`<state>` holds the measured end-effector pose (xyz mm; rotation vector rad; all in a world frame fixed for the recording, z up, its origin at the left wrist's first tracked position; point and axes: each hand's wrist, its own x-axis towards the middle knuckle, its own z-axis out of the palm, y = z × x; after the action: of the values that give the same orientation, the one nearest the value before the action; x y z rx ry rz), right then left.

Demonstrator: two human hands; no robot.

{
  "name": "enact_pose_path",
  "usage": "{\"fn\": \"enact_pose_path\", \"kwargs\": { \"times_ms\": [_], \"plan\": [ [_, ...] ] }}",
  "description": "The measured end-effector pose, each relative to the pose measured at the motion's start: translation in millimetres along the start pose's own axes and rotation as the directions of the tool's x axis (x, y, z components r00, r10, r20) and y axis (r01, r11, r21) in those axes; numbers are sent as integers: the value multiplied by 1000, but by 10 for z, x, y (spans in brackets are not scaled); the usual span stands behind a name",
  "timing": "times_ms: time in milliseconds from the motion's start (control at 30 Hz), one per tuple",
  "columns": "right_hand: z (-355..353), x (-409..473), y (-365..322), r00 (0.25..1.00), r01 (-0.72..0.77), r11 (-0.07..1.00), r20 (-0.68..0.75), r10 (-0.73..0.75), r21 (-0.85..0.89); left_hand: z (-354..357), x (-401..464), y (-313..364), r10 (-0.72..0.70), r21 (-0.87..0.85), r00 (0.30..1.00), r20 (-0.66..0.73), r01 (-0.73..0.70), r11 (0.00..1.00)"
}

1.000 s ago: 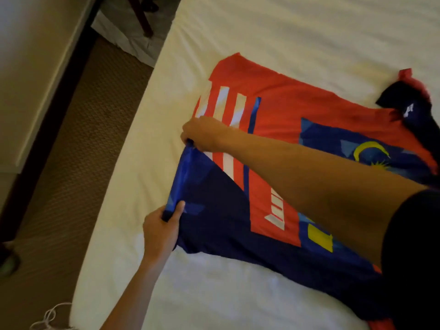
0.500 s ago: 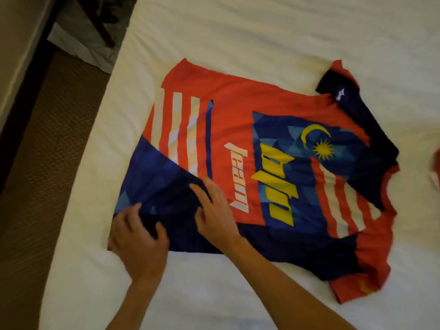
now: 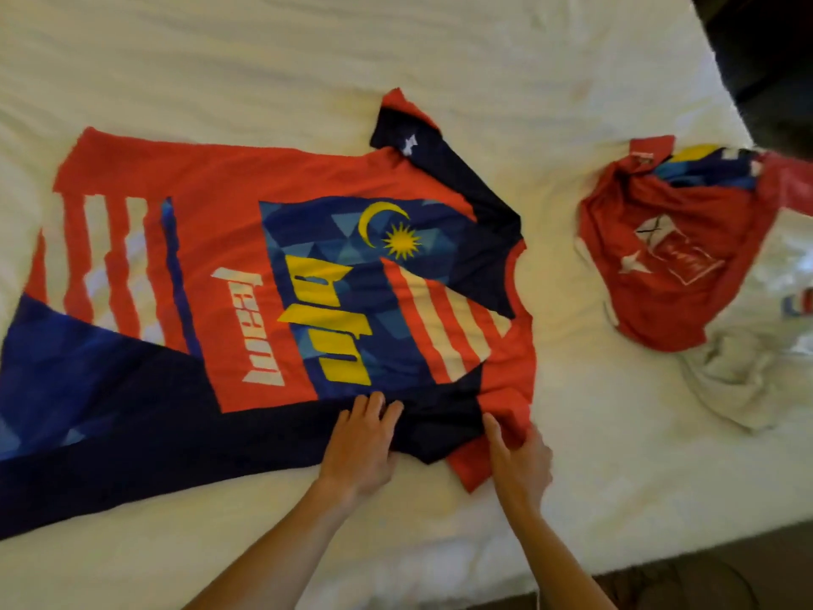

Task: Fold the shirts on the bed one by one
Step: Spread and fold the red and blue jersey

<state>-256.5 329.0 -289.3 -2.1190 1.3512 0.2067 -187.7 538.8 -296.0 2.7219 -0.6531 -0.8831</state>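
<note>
We have the jersey (image 3: pixel 272 275) spread flat across the bed (image 3: pixel 572 455). Our left hand (image 3: pixel 363 442) presses flat-fingered on the navy side; our right hand (image 3: pixel 519 460) pinches the near red sleeve (image 3: pixel 484 460). We should fold that sleeve inward, keeping the body pinned smooth.

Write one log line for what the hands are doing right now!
left hand: flat on jersey | right hand: pinching near sleeve | red shirt pile: waiting

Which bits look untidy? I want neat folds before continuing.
The near sleeve of the spread jersey lies bunched between both hands; the red shirt and white garment are crumpled.
</note>
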Motion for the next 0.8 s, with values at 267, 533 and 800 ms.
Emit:
{"fn": "enact_pose_path", "kwargs": {
  "times_ms": [267, 533, 800],
  "plan": [
    [-339, 0, 310, 971, 39, 996, 233, -56, 76, -25, -68, 256, -103, -91, 994, 20, 104, 990],
    [-544, 437, 65, 977, -101, 964, 209, 49, 247, -43, 101, 575, 69, 132, 995, 71, -78, 988],
    [-379, 1286, -695, 959, 108, 969, 233, -160, 222, 6, 268, 804, 94, 141, 968, 234, -129, 982]
  ]
}}
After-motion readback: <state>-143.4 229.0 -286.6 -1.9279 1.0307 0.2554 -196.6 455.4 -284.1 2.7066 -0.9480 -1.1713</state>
